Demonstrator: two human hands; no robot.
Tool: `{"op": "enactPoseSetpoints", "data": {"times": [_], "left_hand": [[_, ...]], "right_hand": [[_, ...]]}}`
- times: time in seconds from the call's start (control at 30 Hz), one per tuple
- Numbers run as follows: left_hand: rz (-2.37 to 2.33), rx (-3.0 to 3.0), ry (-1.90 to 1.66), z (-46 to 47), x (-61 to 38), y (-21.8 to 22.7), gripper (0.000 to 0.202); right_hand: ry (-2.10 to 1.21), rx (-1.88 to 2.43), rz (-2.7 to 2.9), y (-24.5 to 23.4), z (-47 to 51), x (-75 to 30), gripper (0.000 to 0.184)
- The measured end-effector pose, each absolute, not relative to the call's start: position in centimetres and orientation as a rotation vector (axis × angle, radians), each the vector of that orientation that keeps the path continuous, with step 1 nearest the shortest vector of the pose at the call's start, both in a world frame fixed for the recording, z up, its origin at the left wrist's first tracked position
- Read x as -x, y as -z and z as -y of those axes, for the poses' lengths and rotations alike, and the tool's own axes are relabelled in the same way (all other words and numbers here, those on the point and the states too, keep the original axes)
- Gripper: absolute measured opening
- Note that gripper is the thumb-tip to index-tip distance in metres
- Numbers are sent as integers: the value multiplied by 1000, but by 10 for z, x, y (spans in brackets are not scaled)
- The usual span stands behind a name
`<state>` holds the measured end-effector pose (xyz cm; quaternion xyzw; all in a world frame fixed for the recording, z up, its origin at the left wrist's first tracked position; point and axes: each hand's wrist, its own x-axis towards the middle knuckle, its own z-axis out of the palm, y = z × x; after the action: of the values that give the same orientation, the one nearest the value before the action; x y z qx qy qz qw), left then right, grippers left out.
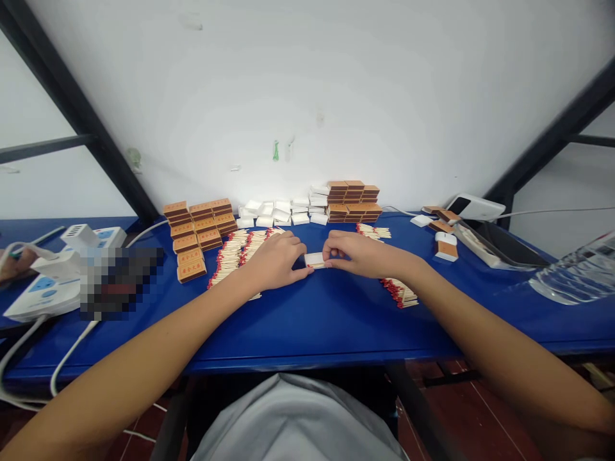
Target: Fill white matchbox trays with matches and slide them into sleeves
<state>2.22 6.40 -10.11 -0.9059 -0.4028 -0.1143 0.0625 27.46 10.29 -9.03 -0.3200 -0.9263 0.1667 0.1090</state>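
Observation:
A small white matchbox tray (314,257) lies on the blue table between my hands, with red match heads and pale sticks showing along its near side. My left hand (281,259) closes on the tray's left end, thumb in front and fingers behind. At the right end, the bent fingers and thumb of my right hand (350,253) pinch the tray's edge; whether a match is between them is too small to tell. Rows of red-tipped matches (229,257) lie beside and partly under my left hand. More matches (400,292) lie under my right wrist, and others (373,231) behind it.
Brown matchboxes (191,264) are stacked at left, more matchboxes (353,203) by the wall. White empty trays (273,212) sit between them. A power strip (67,275) stands left, near another person's hand (16,264). A plastic bottle (579,272) and white earphone case (446,246) are right.

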Motion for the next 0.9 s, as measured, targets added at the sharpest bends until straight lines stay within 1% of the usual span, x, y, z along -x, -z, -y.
{"op": "enactPoseSetpoints", "data": {"times": [0.37,0.57,0.63,0.7,0.77,0.8,0.9], "left_hand": [[1206,2746,354,-65,-21,103,29],[1220,2731,340,-64,-22,102,32],[1223,2733,350,-64,-22,103,32],[1229,2738,352,-64,-22,103,33],[1231,2742,348,-64,-22,104,33],[1231,2744,347,-65,-22,104,33],[1223,2750,342,-65,-22,103,33]], "right_hand": [[-503,916,2710,98,-100,-268,23],[-447,964,2670,85,-103,-272,22],[-380,1070,2603,77,-113,-287,26],[-256,1271,2477,70,-128,-312,28],[-54,1486,2342,68,-148,-343,26],[-6,1580,2299,69,-157,-359,24],[-102,1752,2302,74,-179,-398,19]]}}
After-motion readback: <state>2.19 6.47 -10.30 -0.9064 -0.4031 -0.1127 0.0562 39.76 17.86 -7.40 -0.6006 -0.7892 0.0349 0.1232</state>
